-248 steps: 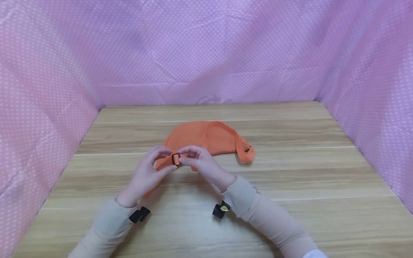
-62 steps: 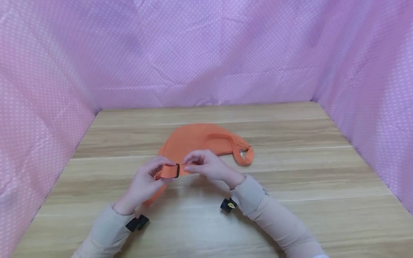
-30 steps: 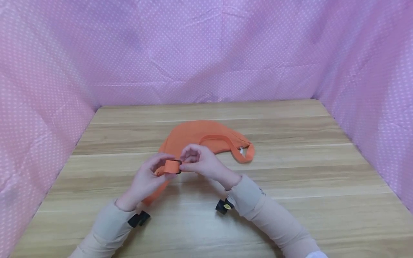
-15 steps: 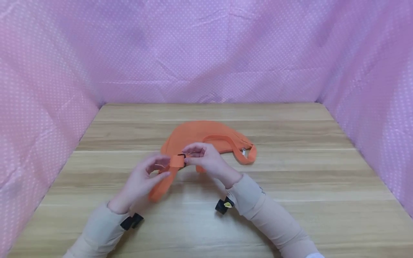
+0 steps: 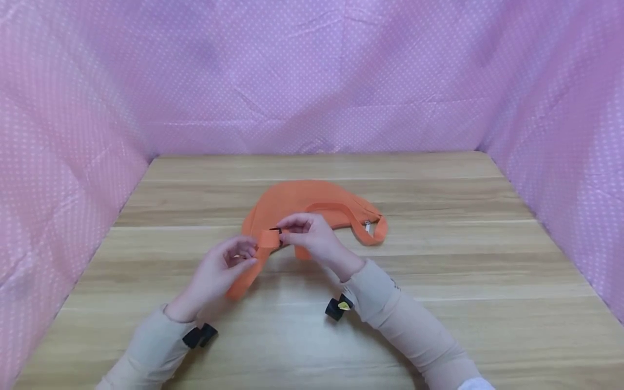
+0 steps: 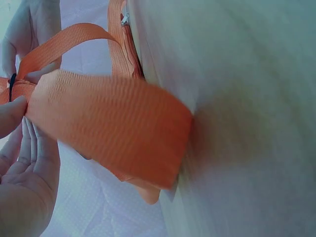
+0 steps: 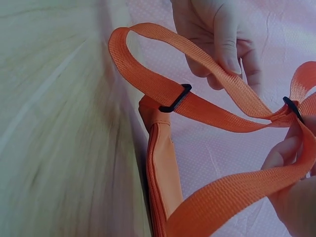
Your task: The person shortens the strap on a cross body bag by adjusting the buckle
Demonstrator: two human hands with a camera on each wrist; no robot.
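Observation:
An orange waist bag lies on the table, its webbing strap raised at the near left side. My right hand pinches the strap right at a black slider buckle. A short loop of webbing stands out to the left of that buckle. With thumb and fingers, my left hand pinches the strap farther left, as the right wrist view shows. Another black buckle sits on the strap near the bag's end. The right fingertips are partly hidden behind webbing.
The wooden table reaches to a pink dotted curtain at the back and sides. A second strap loop and a zip pull lie at the bag's right end. Both wrists carry black camera mounts.
The webbing loop now stands out beside the slider, unlike 8.3 s ago. Within the last second my left hand has moved left, away from the slider, and more strap shows between the hands.

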